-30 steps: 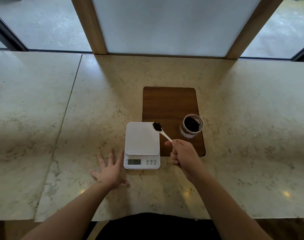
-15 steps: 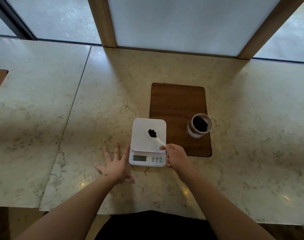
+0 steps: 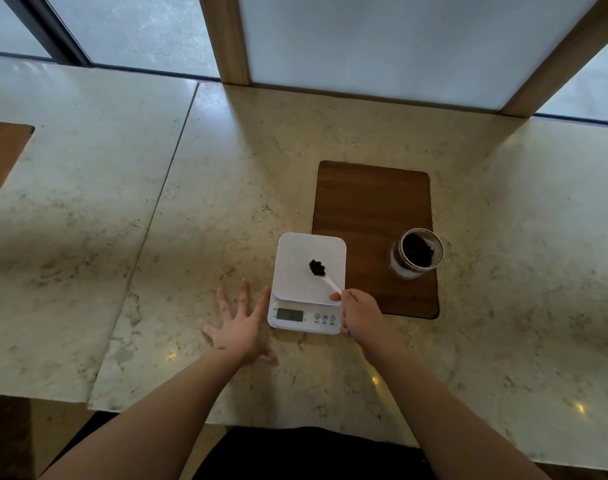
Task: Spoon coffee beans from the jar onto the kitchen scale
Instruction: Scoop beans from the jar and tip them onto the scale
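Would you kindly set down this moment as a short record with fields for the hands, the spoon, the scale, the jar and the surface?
right hand: closed on the handle of the spoon
spoon: white, bowl heaped with coffee beans, over the scale's platform
scale: white, platform bare apart from the spoon above it; display unreadable
left hand: open, fingers spread, flat on the counter beside the scale
jar: open, beans inside, standing on the wooden board
counter: pale marble

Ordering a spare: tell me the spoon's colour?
White spoon, seen in the head view.
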The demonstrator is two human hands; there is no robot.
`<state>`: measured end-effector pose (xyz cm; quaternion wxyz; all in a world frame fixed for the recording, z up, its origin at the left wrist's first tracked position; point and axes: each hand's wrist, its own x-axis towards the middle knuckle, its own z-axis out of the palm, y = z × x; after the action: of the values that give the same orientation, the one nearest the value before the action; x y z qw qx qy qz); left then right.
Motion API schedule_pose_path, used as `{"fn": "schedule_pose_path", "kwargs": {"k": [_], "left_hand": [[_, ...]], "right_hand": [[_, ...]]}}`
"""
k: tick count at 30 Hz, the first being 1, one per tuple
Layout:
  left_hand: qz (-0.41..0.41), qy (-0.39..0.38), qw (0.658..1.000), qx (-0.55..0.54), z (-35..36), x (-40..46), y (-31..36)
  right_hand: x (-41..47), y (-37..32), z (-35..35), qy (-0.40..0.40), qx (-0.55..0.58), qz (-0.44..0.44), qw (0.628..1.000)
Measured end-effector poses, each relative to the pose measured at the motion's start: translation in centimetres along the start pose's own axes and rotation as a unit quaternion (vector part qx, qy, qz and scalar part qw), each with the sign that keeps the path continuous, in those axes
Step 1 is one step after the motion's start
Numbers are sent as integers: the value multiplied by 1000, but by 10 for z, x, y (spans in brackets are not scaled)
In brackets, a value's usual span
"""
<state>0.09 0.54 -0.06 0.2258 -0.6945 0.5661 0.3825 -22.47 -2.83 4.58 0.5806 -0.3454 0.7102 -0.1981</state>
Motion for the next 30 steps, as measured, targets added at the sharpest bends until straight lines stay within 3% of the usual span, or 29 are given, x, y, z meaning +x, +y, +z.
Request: {"fn": "schedule_pose_path", "kwargs": {"k": [7,13,18,23,30], "left_hand": [[2,9,1000,-11,0,-1,2],[0,20,1000,-15,0,-2,1],[1,22,1000,-15,-1,-3,2],[0,14,1000,-14,-3,-5,3],[4,-4,1000,-5,-6,-8,6]], "right_hand": [[9,9,1,45,-149,-98,983],[6,10,-3,68,-421,-184,886],[-2,3,-5,73,-507,-207,833],[-9,-1,-4,79,-508,-209,832],[-17,-8,-22,150,-415,-183,878]]}}
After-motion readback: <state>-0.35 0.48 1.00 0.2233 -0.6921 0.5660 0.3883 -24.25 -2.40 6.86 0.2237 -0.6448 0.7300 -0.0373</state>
